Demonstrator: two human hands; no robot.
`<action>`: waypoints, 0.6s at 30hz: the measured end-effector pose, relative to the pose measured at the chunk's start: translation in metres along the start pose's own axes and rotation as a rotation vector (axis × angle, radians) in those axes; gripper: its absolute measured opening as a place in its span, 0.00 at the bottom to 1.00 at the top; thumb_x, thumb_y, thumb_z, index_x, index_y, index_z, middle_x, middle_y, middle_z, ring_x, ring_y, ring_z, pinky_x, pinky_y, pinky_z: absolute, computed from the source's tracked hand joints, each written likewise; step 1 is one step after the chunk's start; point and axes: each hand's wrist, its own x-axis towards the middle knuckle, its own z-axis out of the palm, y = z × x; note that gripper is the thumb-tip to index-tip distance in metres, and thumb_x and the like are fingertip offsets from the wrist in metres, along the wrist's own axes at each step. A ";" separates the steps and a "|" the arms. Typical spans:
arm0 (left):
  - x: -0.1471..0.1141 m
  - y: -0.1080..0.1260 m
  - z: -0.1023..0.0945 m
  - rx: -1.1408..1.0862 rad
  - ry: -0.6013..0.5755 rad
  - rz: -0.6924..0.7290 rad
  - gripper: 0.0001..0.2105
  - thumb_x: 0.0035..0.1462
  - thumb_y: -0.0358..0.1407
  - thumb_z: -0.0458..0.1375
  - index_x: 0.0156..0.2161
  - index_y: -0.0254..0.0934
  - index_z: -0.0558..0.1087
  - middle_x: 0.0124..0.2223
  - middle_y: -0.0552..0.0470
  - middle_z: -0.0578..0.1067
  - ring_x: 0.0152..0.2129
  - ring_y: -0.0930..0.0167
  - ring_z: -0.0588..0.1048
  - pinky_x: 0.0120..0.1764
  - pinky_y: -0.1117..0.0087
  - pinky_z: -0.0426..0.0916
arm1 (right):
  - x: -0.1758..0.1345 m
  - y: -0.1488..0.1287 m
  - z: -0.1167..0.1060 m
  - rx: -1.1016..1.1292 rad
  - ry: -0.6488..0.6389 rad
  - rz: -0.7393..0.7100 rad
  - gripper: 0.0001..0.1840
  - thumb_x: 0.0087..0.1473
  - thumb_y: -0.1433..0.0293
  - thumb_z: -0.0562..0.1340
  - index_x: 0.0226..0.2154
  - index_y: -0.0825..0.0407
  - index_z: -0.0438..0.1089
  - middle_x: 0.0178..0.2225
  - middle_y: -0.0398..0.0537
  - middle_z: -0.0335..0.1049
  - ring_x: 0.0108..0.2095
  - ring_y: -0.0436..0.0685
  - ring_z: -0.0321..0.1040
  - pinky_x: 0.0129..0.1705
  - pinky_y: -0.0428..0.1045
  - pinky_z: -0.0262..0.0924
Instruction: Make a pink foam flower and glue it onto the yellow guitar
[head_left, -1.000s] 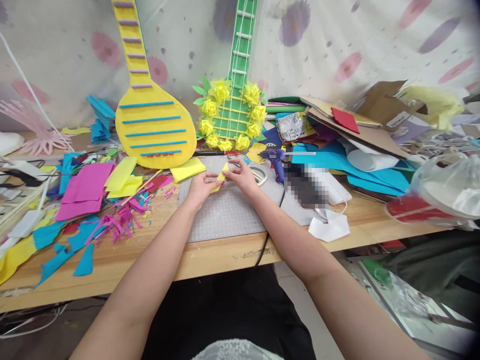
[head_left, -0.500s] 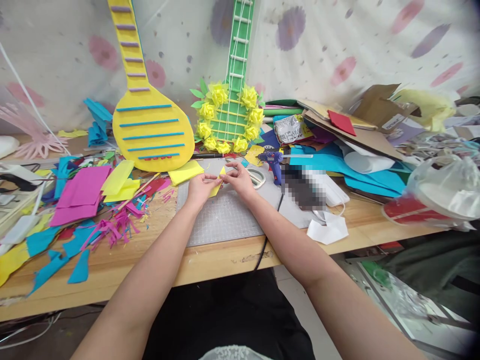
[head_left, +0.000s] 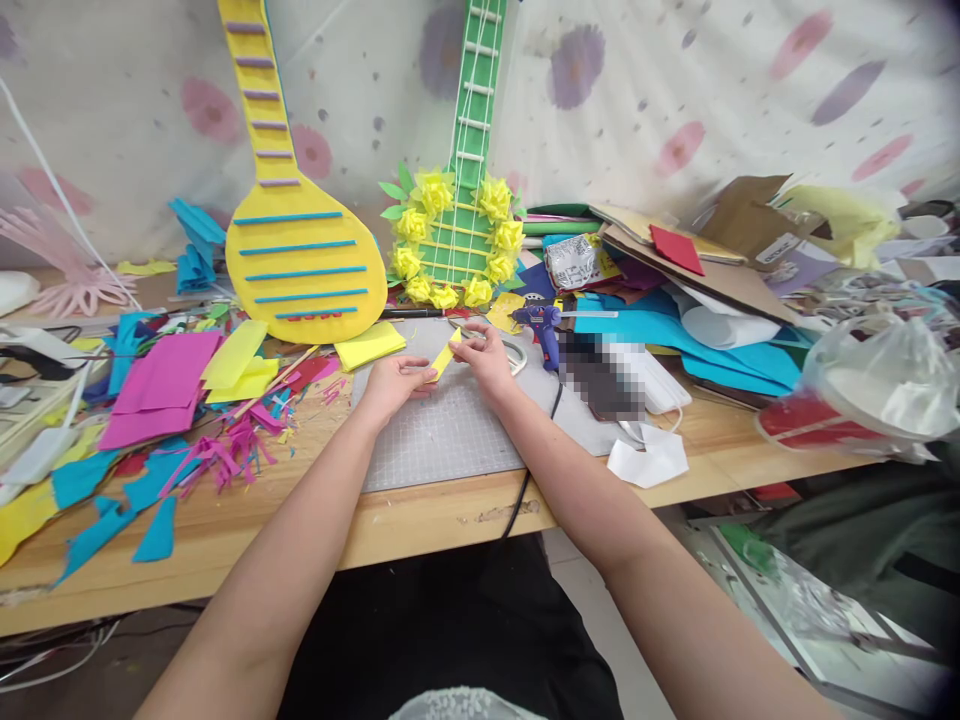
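A narrow strip of yellow paper [head_left: 445, 357] is stretched between my two hands above the grey cutting mat [head_left: 435, 440]. My left hand [head_left: 397, 384] pinches its lower left end, while my right hand [head_left: 484, 352] grips the upper right end. Just beyond my left hand lies a stack of yellow paper [head_left: 369, 346]. A pair of scissors [head_left: 516, 355] with pale handles is partly hidden behind my right hand. To the right of it rests a blue glue gun [head_left: 546, 330].
Behind the mat stand a yellow paper lute shape [head_left: 307, 260] and a green one [head_left: 461, 240] ringed with yellow paper flowers. Magenta paper [head_left: 161, 390] and scraps cover the left side. A blurred dark object [head_left: 602, 377], a white mask [head_left: 649, 455] and a bagged cup [head_left: 825, 425] lie right.
The yellow paper now shows as a longer, narrower strip between my hands. My hands have moved slightly apart, the left one a little lower.
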 end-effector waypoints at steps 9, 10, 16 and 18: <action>0.006 -0.008 -0.010 0.203 -0.041 0.151 0.14 0.46 0.31 0.63 0.36 0.36 0.62 0.20 0.56 0.73 0.15 0.73 0.73 0.23 0.72 0.70 | -0.002 -0.001 0.001 0.011 0.007 0.018 0.28 0.33 0.65 0.69 0.36 0.49 0.56 0.18 0.31 0.65 0.21 0.46 0.64 0.32 0.47 0.61; 0.007 -0.009 -0.011 0.225 -0.051 0.187 0.15 0.46 0.32 0.63 0.36 0.36 0.61 0.19 0.57 0.73 0.14 0.74 0.72 0.22 0.73 0.69 | -0.003 -0.001 0.001 0.011 0.008 0.020 0.28 0.33 0.65 0.69 0.36 0.50 0.56 0.18 0.31 0.65 0.21 0.46 0.64 0.32 0.47 0.61; 0.007 -0.013 -0.014 0.300 -0.118 0.327 0.21 0.42 0.34 0.65 0.39 0.39 0.60 0.21 0.60 0.73 0.16 0.75 0.72 0.23 0.75 0.67 | -0.002 0.000 -0.001 -0.006 0.023 0.026 0.28 0.33 0.64 0.69 0.36 0.49 0.56 0.19 0.32 0.66 0.22 0.46 0.65 0.31 0.47 0.62; 0.006 -0.013 -0.012 0.264 -0.097 0.306 0.24 0.39 0.34 0.67 0.41 0.39 0.61 0.25 0.58 0.74 0.20 0.74 0.74 0.24 0.74 0.69 | -0.001 0.001 -0.001 -0.010 0.020 0.016 0.27 0.34 0.63 0.69 0.35 0.49 0.56 0.18 0.32 0.65 0.21 0.46 0.64 0.31 0.46 0.62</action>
